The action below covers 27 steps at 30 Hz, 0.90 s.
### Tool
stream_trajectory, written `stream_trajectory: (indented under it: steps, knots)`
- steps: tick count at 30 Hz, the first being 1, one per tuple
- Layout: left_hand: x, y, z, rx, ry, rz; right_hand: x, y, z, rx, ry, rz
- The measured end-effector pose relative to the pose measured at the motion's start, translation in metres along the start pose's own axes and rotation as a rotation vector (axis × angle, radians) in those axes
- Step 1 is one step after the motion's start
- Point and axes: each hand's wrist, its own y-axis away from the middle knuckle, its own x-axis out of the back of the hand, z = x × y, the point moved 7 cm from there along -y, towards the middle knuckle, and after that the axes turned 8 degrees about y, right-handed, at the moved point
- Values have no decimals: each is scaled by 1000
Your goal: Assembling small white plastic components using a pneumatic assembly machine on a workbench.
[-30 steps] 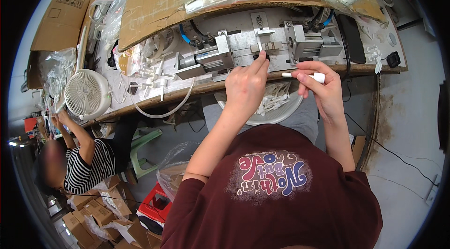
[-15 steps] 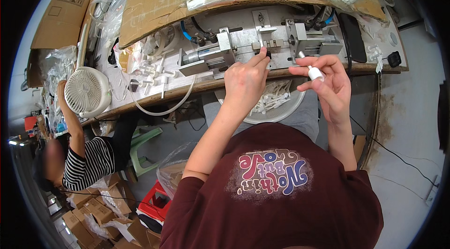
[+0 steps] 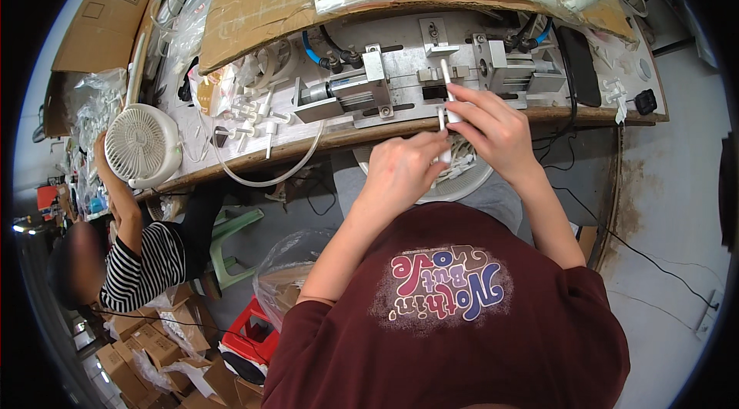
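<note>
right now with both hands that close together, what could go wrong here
The left hand holds one capped white stem and the right hand another white stem, close enough that they might knock together.

The right hand is near the metal block between the left cylinder unit and right cylinder unit; if those moved, a pinch seems possible.

A slipped piece could drop into the bowl below and get lost among similar white parts.
</note>
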Motion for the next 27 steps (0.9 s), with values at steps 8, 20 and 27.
stream_trajectory:
  steps: [8, 20, 27]
  knots:
    - [-31, 27, -15, 46, 91, -187, -30, -6, -7, 55, 278, -152]
    - [-52, 29, -32, 74, 62, -164, -33, -16, -13, 78, 320, -159]
    - [-35, 33, -30, 131, 85, -83, -19, -28, -11, 67, 178, -162]
